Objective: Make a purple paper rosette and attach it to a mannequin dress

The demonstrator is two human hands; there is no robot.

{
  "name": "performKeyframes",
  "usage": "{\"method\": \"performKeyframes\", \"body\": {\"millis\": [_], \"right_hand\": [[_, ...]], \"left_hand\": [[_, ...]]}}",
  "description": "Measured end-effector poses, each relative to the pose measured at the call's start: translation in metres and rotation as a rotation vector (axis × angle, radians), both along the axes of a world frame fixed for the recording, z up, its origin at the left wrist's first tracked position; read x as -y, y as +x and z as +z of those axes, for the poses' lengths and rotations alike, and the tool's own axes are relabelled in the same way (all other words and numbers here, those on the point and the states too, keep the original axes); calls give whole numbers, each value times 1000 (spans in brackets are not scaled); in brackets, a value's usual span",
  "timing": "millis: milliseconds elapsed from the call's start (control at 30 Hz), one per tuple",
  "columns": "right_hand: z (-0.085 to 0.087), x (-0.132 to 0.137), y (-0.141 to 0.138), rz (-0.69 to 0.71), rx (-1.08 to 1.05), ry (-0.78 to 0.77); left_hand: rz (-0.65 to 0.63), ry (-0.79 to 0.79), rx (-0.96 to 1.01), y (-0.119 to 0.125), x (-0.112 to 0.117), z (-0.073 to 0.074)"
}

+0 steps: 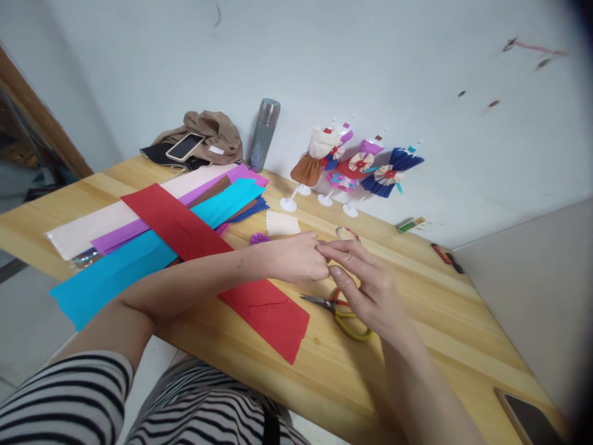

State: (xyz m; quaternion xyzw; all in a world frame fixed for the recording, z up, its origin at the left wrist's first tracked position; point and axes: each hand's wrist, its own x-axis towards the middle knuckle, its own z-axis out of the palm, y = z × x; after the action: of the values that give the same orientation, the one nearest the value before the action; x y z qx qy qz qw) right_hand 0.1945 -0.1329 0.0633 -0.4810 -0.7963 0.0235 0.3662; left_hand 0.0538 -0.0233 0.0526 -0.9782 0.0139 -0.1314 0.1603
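My left hand (299,256) is closed, knuckles up, above the table; anything inside its folded fingers is hidden. My right hand (364,281) meets it from the right, its fingertips touching the left knuckles, with thumb and fingers stretched and apart. Under my left forearm lies a long strip of red crepe paper (264,315), creased near its end. Scissors (340,312) with red and yellow handles rest on the table below my right hand. Just behind my left wrist are a purple pleated paper piece (260,238) and a cream paper piece (282,224). A roll of tape (347,233) is partly hidden behind my right fingers.
Blue paper (106,272), purple paper (115,236) and pale paper (92,222) strips overlap at left. Behind stand a flask (264,136), a cap (208,133) with a phone (185,147), and several small paper dresses (361,164) on white stands. Another phone (530,420) lies at right.
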Motion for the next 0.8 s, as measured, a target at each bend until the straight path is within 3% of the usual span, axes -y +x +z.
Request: {"method": "performKeyframes", "body": {"millis": [167, 400, 633, 733, 800], "right_hand": [[-13, 1, -5, -52, -96, -7], [-11, 0, -11, -108, 91, 176], [7, -3, -5, -81, 110, 173], [14, -4, -6, -80, 114, 129], [17, -5, -7, -86, 125, 104]], "left_hand": [[46, -4, 37, 0, -8, 13], [79, 3, 94, 1, -11, 13], [-41, 59, -25, 1, -8, -3], [-53, 73, 23, 3, -8, -12], [4, 101, -9, 5, -7, -15]]}}
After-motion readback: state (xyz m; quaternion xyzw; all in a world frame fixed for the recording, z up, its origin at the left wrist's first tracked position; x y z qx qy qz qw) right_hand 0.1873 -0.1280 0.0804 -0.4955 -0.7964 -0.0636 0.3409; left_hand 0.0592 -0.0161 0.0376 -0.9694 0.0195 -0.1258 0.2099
